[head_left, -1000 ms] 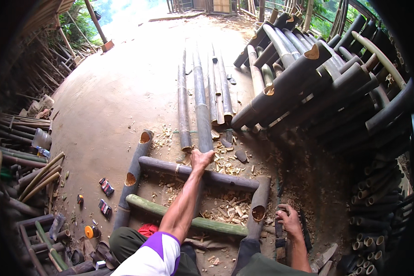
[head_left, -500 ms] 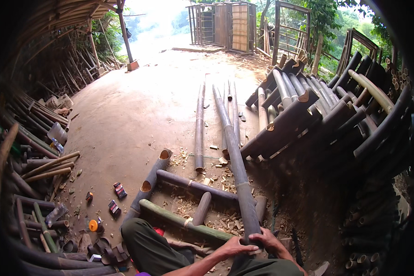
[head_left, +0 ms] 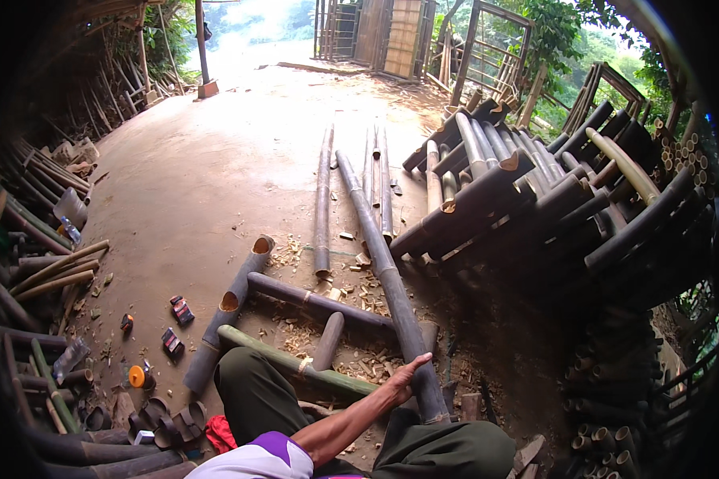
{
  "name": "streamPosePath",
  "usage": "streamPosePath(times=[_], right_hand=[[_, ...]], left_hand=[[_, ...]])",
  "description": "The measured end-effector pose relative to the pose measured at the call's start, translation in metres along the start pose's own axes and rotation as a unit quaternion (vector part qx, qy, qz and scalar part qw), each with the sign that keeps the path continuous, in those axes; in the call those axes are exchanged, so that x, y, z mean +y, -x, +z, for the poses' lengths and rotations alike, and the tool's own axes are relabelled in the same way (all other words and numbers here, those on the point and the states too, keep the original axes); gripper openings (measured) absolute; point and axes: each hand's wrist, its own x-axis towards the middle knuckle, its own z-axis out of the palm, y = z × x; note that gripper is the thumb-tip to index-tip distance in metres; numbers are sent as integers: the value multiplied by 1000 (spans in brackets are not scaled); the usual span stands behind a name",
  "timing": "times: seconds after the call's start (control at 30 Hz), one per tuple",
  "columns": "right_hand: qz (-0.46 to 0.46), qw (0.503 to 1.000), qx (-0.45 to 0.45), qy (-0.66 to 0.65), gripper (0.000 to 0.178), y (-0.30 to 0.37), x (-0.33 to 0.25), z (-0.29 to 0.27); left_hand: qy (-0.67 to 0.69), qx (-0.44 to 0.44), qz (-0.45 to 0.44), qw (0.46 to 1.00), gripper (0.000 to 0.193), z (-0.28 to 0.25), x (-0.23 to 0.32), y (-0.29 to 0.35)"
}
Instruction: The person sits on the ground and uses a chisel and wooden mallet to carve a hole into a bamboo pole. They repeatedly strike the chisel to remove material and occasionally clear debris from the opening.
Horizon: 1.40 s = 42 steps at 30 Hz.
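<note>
A long dark bamboo pole (head_left: 387,279) slants from my lap out over the ground, its near end between my knees. My left hand (head_left: 406,378) grips it from the left side, a little above that end, with the thumb along the near face. My right hand is out of the picture. Under the pole lies a dark bamboo crosspiece (head_left: 319,305), and nearer to me a green bamboo piece (head_left: 295,362). A short bamboo strut (head_left: 327,342) joins these two. On their left is a thick bamboo post (head_left: 230,319) with cut holes.
More bamboo poles (head_left: 323,207) lie ahead on the ground among pale wood chips (head_left: 367,363). Stacked bamboo frames (head_left: 519,180) rise at the right. Small dark boxes (head_left: 181,310) and an orange-topped container (head_left: 141,377) sit at the left, near piled bamboo (head_left: 60,279).
My right hand has left the pole and gone out of view. My left hand now holds the pole slightly higher up. The whole view has shifted, with the scene moving left and up.
</note>
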Motion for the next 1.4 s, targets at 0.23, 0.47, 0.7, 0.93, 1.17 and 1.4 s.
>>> streamPosePath(times=[0.23,0.47,0.7,0.93,1.17,1.4], right_hand=[[-8,997,60,-38,87,19,29,6],[-106,990,63,-69,90,28,15,23],[-331,944,-10,-4,92,-70,-79,50],[-372,926,-61,40,91,-132,-151,65],[-362,928,-83,-22,75,-163,-135,64],[-325,927,-14,188,88,-141,-155,21]], left_hand=[[0,-64,5,998,98,33,-24,40],[-136,-175,256,941,46,113,81,85],[-303,-100,465,826,46,189,189,134],[-337,-96,554,755,52,199,200,133],[-356,-129,576,725,55,212,180,137],[-369,-81,597,708,61,212,156,139]])
